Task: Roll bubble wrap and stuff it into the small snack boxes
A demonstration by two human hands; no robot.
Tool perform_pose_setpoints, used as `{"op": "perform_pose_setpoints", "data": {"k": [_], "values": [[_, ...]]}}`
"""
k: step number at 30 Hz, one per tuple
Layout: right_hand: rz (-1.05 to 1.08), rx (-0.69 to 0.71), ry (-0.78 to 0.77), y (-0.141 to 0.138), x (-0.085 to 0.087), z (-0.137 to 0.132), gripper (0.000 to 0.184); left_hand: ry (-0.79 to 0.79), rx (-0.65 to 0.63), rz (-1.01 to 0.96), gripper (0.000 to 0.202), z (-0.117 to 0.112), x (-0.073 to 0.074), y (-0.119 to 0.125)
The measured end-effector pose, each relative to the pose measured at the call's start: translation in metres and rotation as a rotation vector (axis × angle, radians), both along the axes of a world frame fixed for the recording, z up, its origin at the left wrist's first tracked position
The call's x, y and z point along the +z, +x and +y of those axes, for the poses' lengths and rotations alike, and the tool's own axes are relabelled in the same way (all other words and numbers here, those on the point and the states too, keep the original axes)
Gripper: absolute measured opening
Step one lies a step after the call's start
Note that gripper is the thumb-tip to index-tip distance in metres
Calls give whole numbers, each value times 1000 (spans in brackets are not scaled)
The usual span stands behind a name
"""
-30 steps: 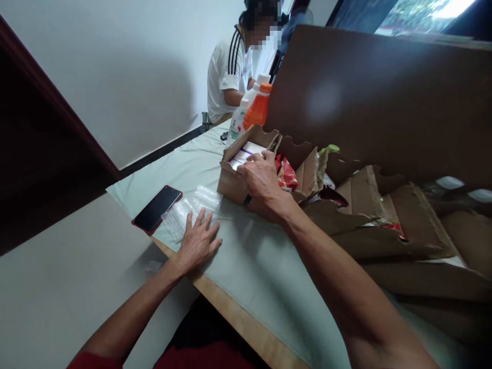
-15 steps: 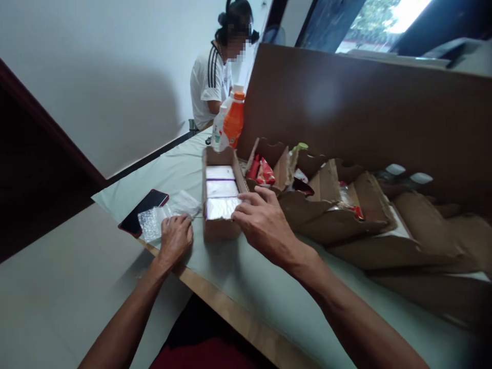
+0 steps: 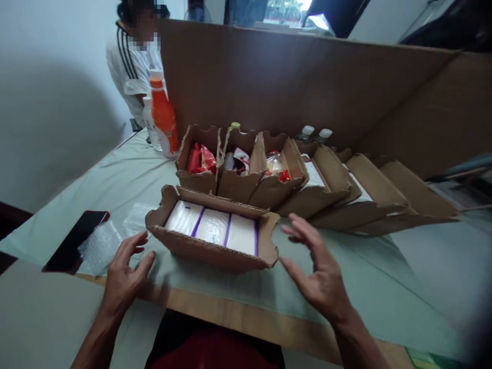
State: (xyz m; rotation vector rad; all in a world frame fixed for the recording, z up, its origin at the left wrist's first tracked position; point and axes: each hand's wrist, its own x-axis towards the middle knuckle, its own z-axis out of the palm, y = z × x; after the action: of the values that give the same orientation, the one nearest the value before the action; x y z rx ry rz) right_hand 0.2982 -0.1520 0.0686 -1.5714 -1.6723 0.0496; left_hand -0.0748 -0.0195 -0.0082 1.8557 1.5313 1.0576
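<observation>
A long cardboard box (image 3: 207, 251) lies crosswise in front of me on the cloth-covered table. Three white packs (image 3: 213, 226) with purple edges fill most of it, and they look like wrapped tissue packs. Off the box's left end is my left hand (image 3: 125, 274), its fingers curved and apart, holding nothing. My right hand (image 3: 317, 271) is spread at the right end, thumb close to the cardboard; whether it touches I cannot tell. Crumpled bubble wrap (image 3: 100, 247) lies left of the box, partly over a dark phone (image 3: 75, 243).
Behind the box runs a row of open cardboard bins (image 3: 240, 187), some holding red packets (image 3: 202, 159). An orange bottle (image 3: 163, 118) stands at the back left beside a clear one. A tall cardboard panel (image 3: 269, 82) closes off the back. A person (image 3: 132, 66) sits beyond the table's far left.
The box with the white packs has turned from lengthwise to crosswise. My left hand has left the bubble wrap and my right hand has come off the packs. The view has swung right.
</observation>
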Motion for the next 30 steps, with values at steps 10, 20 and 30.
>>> {"op": "perform_pose_setpoints", "data": {"k": [10, 20, 30], "values": [[221, -142, -148, -29, -65, 9, 62, -220, -304, -343, 62, 3, 0, 84], [398, -278, -195, 40, -83, 6, 59, -160, -203, -427, 86, 63, -3, 102], [517, -149, -346, 38, -84, 39, 57, -179, -283, -606, 91, 125, -3, 138]]}}
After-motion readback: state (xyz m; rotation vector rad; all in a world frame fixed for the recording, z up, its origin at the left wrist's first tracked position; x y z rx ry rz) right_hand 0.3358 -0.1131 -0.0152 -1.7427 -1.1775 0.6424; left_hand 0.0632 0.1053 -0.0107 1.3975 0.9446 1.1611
